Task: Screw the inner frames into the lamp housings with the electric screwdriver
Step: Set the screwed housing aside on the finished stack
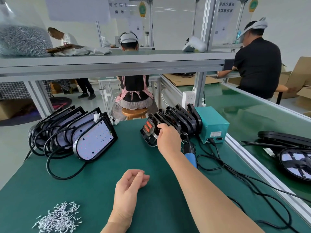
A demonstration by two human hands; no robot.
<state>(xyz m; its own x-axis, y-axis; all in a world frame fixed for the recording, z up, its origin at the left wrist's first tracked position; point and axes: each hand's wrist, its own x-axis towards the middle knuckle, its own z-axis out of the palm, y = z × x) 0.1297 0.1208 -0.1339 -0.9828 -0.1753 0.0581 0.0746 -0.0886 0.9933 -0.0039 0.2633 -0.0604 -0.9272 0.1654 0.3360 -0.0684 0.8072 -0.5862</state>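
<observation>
Green matting (101,174) covers the bench, and on it, far right of centre, a row of black plastic inner frames (182,117) leans back against a teal metal power box (212,122). The right hand (168,140) reaches to the front frame of that row (the one showing two orange reflector panels) (148,130), its fingers curled over the frame's upper edge and gripping it. The left hand (129,184) rests on the matting nearer the body, fingers loosely curled toward the thumb, with nothing seen in it.

Black oblong lamp housings with white LED boards (94,140) stand in a leaning row at the left, well apart from the frames, their black cables (55,148) looping beside and in front of them. A blue-handled electric screwdriver (191,157) lies on the matting just behind the right forearm, near the power box. A heap of small silver screws (58,217) lies at the near left.
</observation>
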